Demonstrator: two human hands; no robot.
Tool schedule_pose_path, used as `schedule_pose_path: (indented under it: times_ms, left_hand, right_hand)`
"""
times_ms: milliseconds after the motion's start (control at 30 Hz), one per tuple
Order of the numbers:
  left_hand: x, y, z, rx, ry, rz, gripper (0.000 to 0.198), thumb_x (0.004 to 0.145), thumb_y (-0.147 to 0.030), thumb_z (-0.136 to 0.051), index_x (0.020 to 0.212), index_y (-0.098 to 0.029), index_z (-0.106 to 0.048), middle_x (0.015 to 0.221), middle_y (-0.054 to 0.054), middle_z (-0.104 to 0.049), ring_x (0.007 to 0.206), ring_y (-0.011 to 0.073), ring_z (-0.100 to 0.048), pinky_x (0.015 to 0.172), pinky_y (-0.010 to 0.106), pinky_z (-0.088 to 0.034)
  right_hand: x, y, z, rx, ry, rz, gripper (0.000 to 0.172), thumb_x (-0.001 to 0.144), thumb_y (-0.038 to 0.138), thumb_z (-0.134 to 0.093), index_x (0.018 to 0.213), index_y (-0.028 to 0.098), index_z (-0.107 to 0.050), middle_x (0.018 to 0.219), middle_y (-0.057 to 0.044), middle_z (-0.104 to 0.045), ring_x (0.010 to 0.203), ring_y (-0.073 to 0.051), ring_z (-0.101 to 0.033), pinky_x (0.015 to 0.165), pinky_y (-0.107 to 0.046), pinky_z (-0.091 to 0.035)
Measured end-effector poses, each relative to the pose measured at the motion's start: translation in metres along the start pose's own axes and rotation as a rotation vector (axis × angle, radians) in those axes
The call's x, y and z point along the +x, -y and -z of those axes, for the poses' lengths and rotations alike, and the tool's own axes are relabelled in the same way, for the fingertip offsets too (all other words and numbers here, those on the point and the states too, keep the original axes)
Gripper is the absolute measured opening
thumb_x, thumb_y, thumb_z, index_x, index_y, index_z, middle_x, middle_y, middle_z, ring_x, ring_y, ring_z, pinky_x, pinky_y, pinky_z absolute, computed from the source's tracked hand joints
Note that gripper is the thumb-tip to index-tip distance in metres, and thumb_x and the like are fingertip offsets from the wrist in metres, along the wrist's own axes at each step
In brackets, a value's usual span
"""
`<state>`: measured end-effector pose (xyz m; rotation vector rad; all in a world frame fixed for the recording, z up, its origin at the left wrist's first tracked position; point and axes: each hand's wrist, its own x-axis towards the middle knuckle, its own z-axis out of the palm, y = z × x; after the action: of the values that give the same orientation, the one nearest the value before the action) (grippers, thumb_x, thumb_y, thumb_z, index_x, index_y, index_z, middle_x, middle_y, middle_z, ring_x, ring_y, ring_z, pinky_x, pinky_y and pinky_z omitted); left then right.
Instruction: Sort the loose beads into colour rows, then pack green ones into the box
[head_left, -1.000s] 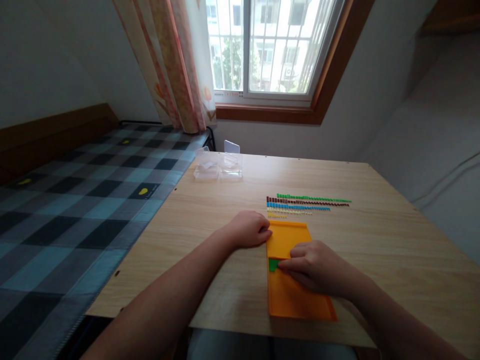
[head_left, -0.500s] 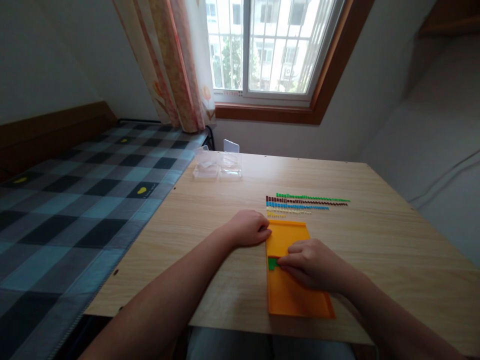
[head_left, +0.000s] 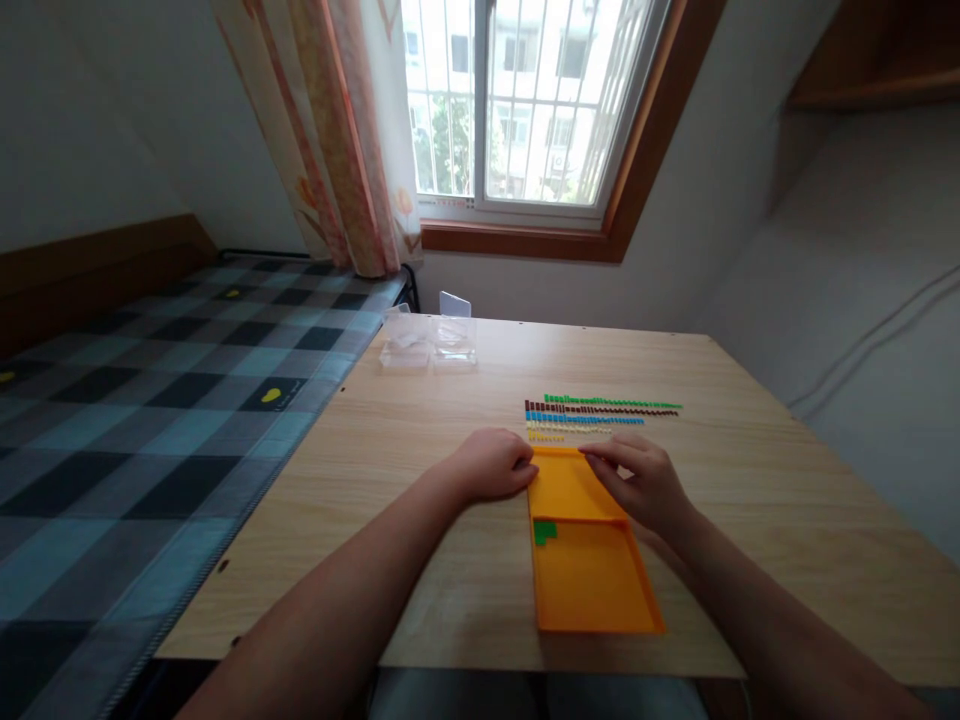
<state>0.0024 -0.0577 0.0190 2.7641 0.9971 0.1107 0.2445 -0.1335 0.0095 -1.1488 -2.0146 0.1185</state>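
Note:
An orange two-part tray (head_left: 592, 590) lies on the table with its divider running across the middle. Small green tiles (head_left: 544, 532) sit together in the upper left corner of its near compartment. My left hand (head_left: 496, 464), fingers curled, grips the tray's far left edge. Over the far compartment hovers my right hand (head_left: 637, 475), its thumb and forefinger stretched forward with a slight gap and nothing visible between them. Just beyond the tray lie rows of tiny tiles: green tiles (head_left: 600, 401), brown tiles (head_left: 592, 408), blue tiles (head_left: 585, 418), cream tiles and yellow tiles (head_left: 545, 437).
Two clear plastic boxes (head_left: 454, 345) with raised lids stand at the table's far left. A bed with a checked cover (head_left: 187, 400) adjoins the table (head_left: 420, 600) on the left. Beyond the far edge are a curtain (head_left: 330, 130) and a barred window (head_left: 540, 110).
My right hand has left the green tiles and moved forward across the divider to the tray's far end. My left hand keeps its hold. The view has shifted slightly.

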Motion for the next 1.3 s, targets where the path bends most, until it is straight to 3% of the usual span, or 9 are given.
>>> schedule_pose_path:
  times_ms: [100, 233, 433, 567, 700, 900, 1033, 1300]
  left_hand:
    - [-0.001, 0.000, 0.001, 0.000, -0.014, -0.001, 0.027, 0.088, -0.036, -0.055, 0.073, -0.019, -0.069, 0.082, 0.007, -0.073, 0.076, 0.0218, -0.064, 0.063, 0.031, -0.041]
    - [-0.001, 0.000, 0.002, 0.003, -0.016, -0.010, 0.027, 0.088, -0.035, -0.054, 0.073, -0.019, -0.070, 0.081, 0.008, -0.074, 0.074, 0.0220, -0.064, 0.062, 0.032, -0.040]
    - [-0.002, 0.002, 0.001, 0.014, 0.001, -0.006, 0.028, 0.089, -0.036, -0.053, 0.076, -0.020, -0.072, 0.083, 0.008, -0.074, 0.075, 0.0217, -0.064, 0.064, 0.031, -0.042]
    - [-0.003, 0.003, -0.003, 0.010, -0.019, -0.015, 0.028, 0.089, -0.036, -0.053, 0.078, -0.020, -0.073, 0.083, 0.008, -0.074, 0.076, 0.0215, -0.064, 0.065, 0.031, -0.043]
    - [-0.004, 0.003, -0.005, 0.009, -0.047, -0.031, 0.027, 0.088, -0.035, -0.053, 0.077, -0.020, -0.072, 0.083, 0.008, -0.075, 0.076, 0.0219, -0.065, 0.062, 0.031, -0.042]
    - [-0.003, 0.002, -0.005, 0.006, -0.031, -0.012, 0.028, 0.089, -0.037, -0.053, 0.078, -0.020, -0.073, 0.085, 0.008, -0.075, 0.077, 0.0228, -0.067, 0.064, 0.031, -0.044]
    - [-0.003, 0.002, -0.005, -0.006, -0.047, -0.027, 0.026, 0.088, -0.036, -0.055, 0.077, -0.020, -0.072, 0.085, 0.008, -0.075, 0.080, 0.0228, -0.067, 0.067, 0.032, -0.046]
    - [-0.004, 0.001, -0.004, 0.004, -0.053, -0.024, 0.027, 0.088, -0.036, -0.054, 0.075, -0.020, -0.072, 0.083, 0.008, -0.075, 0.078, 0.0232, -0.067, 0.062, 0.032, -0.043]
  right_hand:
    - [0.013, -0.008, -0.001, -0.048, -0.025, -0.026, 0.023, 0.097, 0.028, -0.055, 0.100, 0.021, -0.076, 0.083, -0.008, -0.069, 0.081, -0.021, -0.062, 0.075, -0.033, -0.049]
    - [0.049, -0.023, -0.004, -0.166, 0.075, -0.063, 0.022, 0.093, 0.028, -0.059, 0.095, 0.019, -0.079, 0.093, -0.010, -0.071, 0.092, -0.023, -0.063, 0.085, -0.035, -0.048]
    - [0.115, -0.047, -0.020, -0.347, 0.278, -0.298, 0.027, 0.093, 0.028, -0.057, 0.098, 0.019, -0.081, 0.097, -0.008, -0.073, 0.087, -0.019, -0.064, 0.080, -0.027, -0.045]
    - [0.140, -0.058, -0.035, -0.394, 0.381, -0.399, 0.025, 0.088, 0.031, -0.061, 0.100, 0.021, -0.081, 0.092, -0.006, -0.076, 0.080, -0.017, -0.064, 0.070, -0.025, -0.042]
    - [0.149, -0.067, -0.047, -0.395, 0.442, -0.446, 0.024, 0.082, 0.033, -0.067, 0.097, 0.021, -0.082, 0.084, -0.003, -0.076, 0.073, -0.015, -0.063, 0.062, -0.024, -0.038]
    - [0.152, -0.072, -0.062, -0.447, 0.461, -0.480, 0.021, 0.080, 0.035, -0.070, 0.094, 0.023, -0.081, 0.093, -0.005, -0.077, 0.083, -0.018, -0.065, 0.066, -0.024, -0.041]
    - [0.155, -0.076, -0.059, -0.451, 0.452, -0.492, 0.027, 0.087, 0.040, -0.065, 0.101, 0.022, -0.079, 0.101, -0.007, -0.077, 0.087, -0.019, -0.066, 0.069, -0.024, -0.042]
    - [0.148, -0.077, -0.053, -0.411, 0.550, -0.518, 0.020, 0.081, 0.036, -0.072, 0.092, 0.022, -0.079, 0.082, -0.002, -0.076, 0.073, -0.015, -0.065, 0.057, -0.023, -0.037]
